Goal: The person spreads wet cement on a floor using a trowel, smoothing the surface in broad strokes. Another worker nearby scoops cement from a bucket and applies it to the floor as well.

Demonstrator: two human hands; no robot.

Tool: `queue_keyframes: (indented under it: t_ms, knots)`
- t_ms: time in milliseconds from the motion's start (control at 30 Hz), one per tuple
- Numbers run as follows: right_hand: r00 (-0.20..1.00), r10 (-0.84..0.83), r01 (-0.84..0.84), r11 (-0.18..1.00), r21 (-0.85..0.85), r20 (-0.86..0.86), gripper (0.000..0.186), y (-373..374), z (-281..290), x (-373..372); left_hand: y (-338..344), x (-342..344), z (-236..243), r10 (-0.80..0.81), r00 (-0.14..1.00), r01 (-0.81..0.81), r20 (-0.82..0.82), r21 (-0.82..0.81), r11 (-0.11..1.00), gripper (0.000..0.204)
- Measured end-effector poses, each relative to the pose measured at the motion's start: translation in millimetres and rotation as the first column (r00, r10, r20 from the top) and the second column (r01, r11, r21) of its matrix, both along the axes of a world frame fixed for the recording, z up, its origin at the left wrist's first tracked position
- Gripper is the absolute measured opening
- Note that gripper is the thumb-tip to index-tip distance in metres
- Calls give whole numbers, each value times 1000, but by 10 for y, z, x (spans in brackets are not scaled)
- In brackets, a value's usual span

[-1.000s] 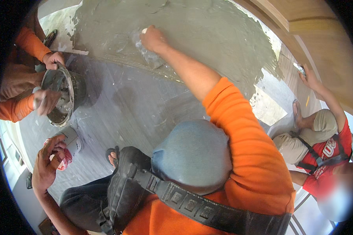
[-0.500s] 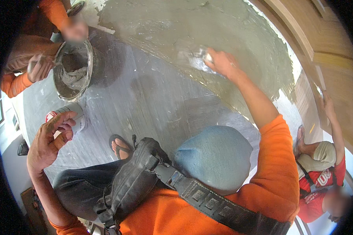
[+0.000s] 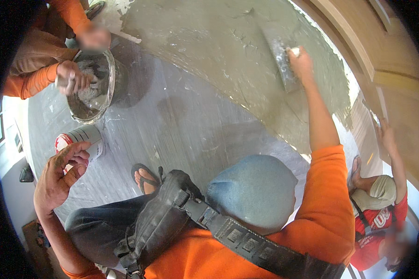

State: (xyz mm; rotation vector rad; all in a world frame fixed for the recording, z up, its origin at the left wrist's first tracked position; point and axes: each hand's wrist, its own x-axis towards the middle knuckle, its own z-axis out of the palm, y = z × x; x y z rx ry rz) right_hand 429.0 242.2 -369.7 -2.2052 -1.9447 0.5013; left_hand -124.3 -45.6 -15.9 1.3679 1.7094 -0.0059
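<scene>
My right hand [image 3: 301, 65] grips the pale handle of a flat finishing trowel [image 3: 282, 59]. The trowel's steel blade lies against a wide layer of wet grey-green cement [image 3: 209, 37], near the layer's right side. Its surface shows smoothed bands and a few ridges. My left hand [image 3: 60, 174] hangs in the air with fingers loosely bent and thumb apart, and no object shows in it. Just beyond those fingers is a whitish can with a red rim [image 3: 81, 139], partly hidden by the hand.
At the far left a co-worker in orange works a tool in a bucket of grey mix [image 3: 108, 93]. Another person in red [image 3: 379, 223] crouches at the right, reaching toward the wooden panelling [image 3: 400, 56]. My sandalled foot [image 3: 144, 179] rests on the grey floor [image 3: 172, 125].
My right hand has swept the trowel to the right across the cement, and its blade has turned. My left hand is nearly still. The co-worker's hand has moved over the bucket.
</scene>
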Motion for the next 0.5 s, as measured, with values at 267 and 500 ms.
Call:
queue_keyframes:
  t_ms: [267, 500]
  knots:
    - [984, 4, -21, 995, -94, -176, 56, 663, -94, -770, 35, -5, -9, 5, 1000, -5, 11, 7, 1000, 43]
    - [925, 259, -300, 947, -118, -278, 50, 166, 50, -2086, 33, -26, 14, -21, 1000, 21, 15, -5, 1000, 44]
